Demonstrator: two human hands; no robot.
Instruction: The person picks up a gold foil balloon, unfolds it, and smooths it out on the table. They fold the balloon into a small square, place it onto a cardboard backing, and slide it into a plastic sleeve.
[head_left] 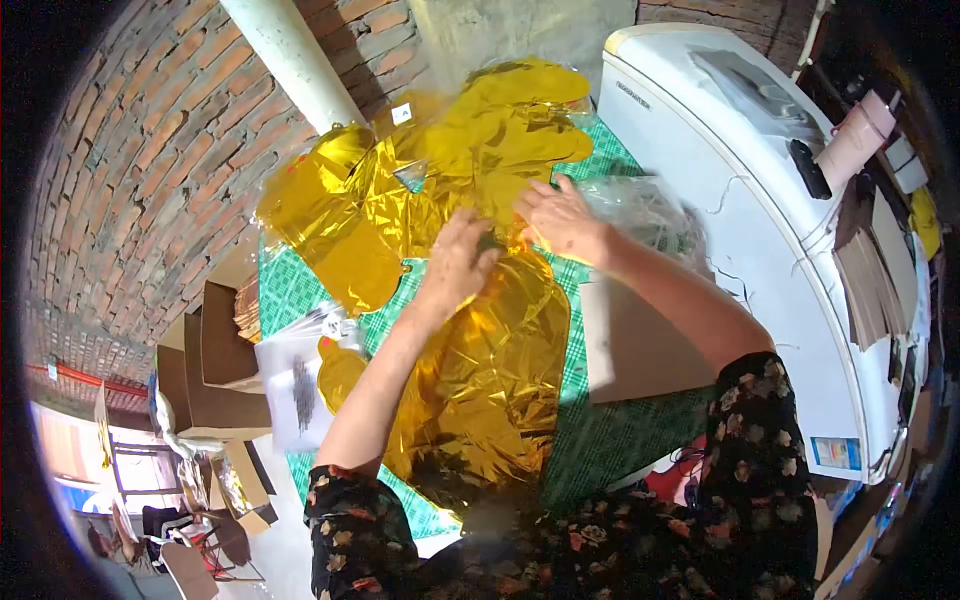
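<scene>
A large flat gold foil balloon point(500, 370) lies creased across the table's near part, reaching toward my body. At its upper end my left hand point(462, 262) has its fingers bent and closed on the foil. Just to the right, my right hand point(562, 222) pinches the same gathered foil, its fingertips pointing toward my left hand. Beyond both hands spreads a heap of more flat gold foil balloons point(510, 120), some in clear wrapping. Part of another gold foil piece point(342, 375) shows beside my left forearm.
A green patterned cloth point(620, 450) covers the table. Clear plastic bags point(645, 215) and a pale cardboard sheet point(640, 345) lie at the right, near a white freezer point(740, 200). Plastic sleeves point(295, 385) and open cardboard boxes point(215, 400) are at the left, beside a brick wall point(170, 150).
</scene>
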